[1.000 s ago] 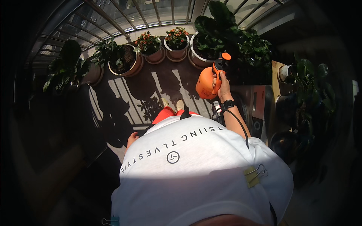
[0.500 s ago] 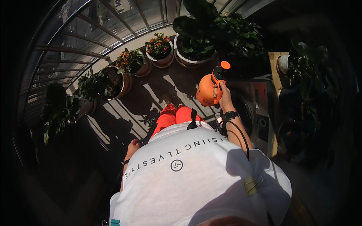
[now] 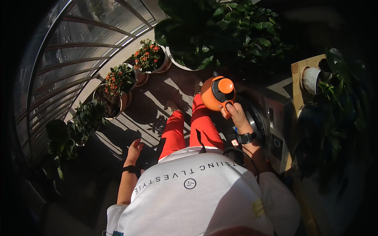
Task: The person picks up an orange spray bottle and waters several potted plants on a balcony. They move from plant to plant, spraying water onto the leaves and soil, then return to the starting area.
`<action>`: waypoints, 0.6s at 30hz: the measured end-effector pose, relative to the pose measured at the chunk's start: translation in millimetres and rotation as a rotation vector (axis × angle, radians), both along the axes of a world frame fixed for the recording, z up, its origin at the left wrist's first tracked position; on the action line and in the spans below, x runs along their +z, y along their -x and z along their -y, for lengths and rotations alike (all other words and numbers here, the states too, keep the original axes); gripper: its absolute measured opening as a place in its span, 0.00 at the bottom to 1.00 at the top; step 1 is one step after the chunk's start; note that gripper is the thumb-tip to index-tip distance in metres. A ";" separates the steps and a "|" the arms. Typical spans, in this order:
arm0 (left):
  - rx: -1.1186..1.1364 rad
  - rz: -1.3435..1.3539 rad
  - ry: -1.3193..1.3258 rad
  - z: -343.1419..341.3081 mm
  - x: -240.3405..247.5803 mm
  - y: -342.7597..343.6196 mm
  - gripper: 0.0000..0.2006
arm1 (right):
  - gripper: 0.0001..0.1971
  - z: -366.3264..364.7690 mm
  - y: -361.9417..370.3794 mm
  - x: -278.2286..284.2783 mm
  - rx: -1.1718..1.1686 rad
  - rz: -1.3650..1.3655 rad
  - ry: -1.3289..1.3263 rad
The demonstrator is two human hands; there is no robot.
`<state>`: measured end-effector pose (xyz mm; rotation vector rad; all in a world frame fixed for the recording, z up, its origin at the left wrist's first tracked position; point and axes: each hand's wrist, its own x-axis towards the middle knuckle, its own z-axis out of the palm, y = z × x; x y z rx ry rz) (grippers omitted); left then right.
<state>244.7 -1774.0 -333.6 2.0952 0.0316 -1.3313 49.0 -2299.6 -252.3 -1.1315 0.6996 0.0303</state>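
An orange pump spray bottle (image 3: 209, 95) with a black collar and a round orange knob on top is in my right hand (image 3: 238, 118). My fingers wrap its orange handle, and the bottle hangs in front of my right leg, its black nozzle pointing away from me. On the other side, my left hand (image 3: 135, 152) hangs beside my left thigh, fingers loosely bent and apart, holding nothing. Farther off stand two potted plants with orange-red flowers, one plant (image 3: 147, 56) beyond the other (image 3: 119, 80). A large leafy plant (image 3: 246, 33) spreads beyond the bottle.
A curved metal railing (image 3: 67, 59) with windows runs along the left. Leafy green plants (image 3: 84, 120) line its foot. On the right are a grey front-loading machine (image 3: 277, 114) and a wooden stand (image 3: 297, 80) with a white pot (image 3: 311, 80) and trailing plants. Striped sunlight falls on the floor.
My legs show more, one foot ahead of the other, and the plants have shifted in view. The bottle has turned so its top knob faces up toward me. My left hand has come out farther from my shirt.
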 end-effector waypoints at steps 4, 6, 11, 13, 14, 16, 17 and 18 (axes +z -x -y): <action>-0.014 0.002 0.017 51.0 -3.2 -5.4 0.20 | 0.19 25.5 -0.3 -5.3 0.077 0.003 -0.047; -0.025 -0.013 0.044 76.2 -2.5 -6.2 0.20 | 0.20 38.1 1.2 -9.8 0.161 -0.040 0.023; -0.104 -0.047 0.036 126.8 1.9 -7.9 0.20 | 0.20 56.8 2.8 -20.7 0.165 -0.017 0.145; -0.115 -0.091 -0.015 139.9 4.4 -10.8 0.21 | 0.21 63.3 6.9 -23.9 0.152 -0.011 0.163; -0.135 -0.073 -0.014 145.4 5.7 -12.5 0.21 | 0.21 65.0 9.6 -25.7 0.139 -0.002 0.165; -0.132 -0.073 -0.017 155.7 7.0 -16.3 0.21 | 0.21 66.9 15.0 -30.6 0.124 0.009 0.175; -0.142 -0.090 -0.017 160.5 7.3 -17.9 0.21 | 0.21 68.6 17.5 -34.2 0.115 0.020 0.181; -0.151 -0.109 -0.018 164.5 8.1 -19.4 0.21 | 0.22 69.3 19.6 -37.2 0.125 0.018 0.193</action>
